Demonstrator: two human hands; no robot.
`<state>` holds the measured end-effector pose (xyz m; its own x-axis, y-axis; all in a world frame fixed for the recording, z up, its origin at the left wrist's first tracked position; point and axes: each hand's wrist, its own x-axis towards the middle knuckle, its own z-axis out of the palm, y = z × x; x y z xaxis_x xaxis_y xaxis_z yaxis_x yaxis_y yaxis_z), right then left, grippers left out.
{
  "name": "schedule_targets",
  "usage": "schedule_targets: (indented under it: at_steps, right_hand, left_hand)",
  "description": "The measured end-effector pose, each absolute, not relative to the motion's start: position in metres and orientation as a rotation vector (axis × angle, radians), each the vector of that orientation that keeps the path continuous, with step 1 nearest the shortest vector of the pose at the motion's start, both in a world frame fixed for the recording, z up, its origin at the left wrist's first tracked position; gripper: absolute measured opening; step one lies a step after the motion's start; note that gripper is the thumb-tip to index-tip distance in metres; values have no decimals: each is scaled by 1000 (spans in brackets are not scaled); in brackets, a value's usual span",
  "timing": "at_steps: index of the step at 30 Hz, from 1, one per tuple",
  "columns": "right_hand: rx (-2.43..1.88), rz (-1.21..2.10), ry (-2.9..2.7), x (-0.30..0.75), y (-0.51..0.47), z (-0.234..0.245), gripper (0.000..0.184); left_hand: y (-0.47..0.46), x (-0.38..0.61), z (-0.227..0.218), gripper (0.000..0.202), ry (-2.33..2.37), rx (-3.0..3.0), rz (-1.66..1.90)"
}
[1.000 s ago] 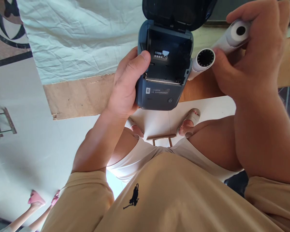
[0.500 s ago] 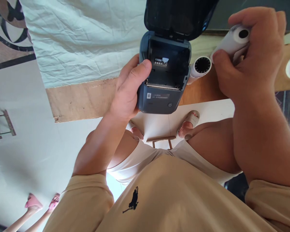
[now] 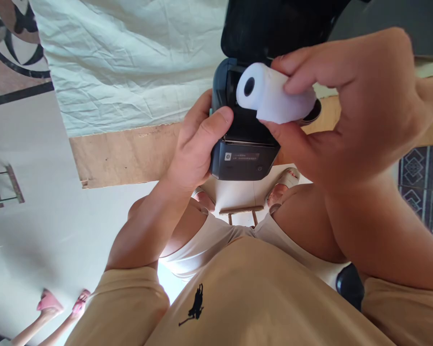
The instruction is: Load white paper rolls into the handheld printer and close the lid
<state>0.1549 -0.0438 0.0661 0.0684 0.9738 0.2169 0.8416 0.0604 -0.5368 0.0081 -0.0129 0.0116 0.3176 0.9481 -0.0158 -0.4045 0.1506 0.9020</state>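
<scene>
My left hand (image 3: 195, 144) grips the left side of a small dark blue label printer (image 3: 243, 161), thumb on its top edge. The printer's lid (image 3: 274, 24) stands open above it. My right hand (image 3: 350, 105) pinches a white paper roll (image 3: 270, 96) between thumb and fingers. The roll hangs right over the printer's open compartment, its hollow core facing left. A second roll behind my right hand shows only as a dark rim (image 3: 313, 113).
The printer sits at the edge of a wooden table (image 3: 122, 154) partly covered by a white cloth (image 3: 130, 62). Below are my knees, sandalled feet (image 3: 285, 180) and a pale floor. Another person's feet in pink shoes (image 3: 48, 302) show at the lower left.
My right hand has carried the white roll leftward, from beside the printer to over its open compartment. My left hand has kept its grip on the printer.
</scene>
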Motion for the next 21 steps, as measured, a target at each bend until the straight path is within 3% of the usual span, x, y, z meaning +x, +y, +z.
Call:
schedule_targets:
  at_steps: [3, 5, 12, 18, 21]
  right_hand:
    - [-1722, -179, -2087, 155, -45, 66, 28]
    - [-1654, -321, -2184, 157, -44, 63, 25]
    - [-1361, -315, -2191, 158, -48, 56, 15]
    - [-1133, -324, -2369, 163, -52, 51, 29]
    - [-1281, -125, -2236, 172, -47, 53, 29]
  left_hand:
    - [-14, 7, 11, 24, 720, 937, 1087]
    - [-15, 7, 11, 22, 719, 934, 1083]
    - [-18, 3, 14, 17, 674, 951, 1080]
    - [-10, 3, -1, 60, 430, 1199, 1141]
    - [-7, 2, -5, 64, 475, 1289, 1096]
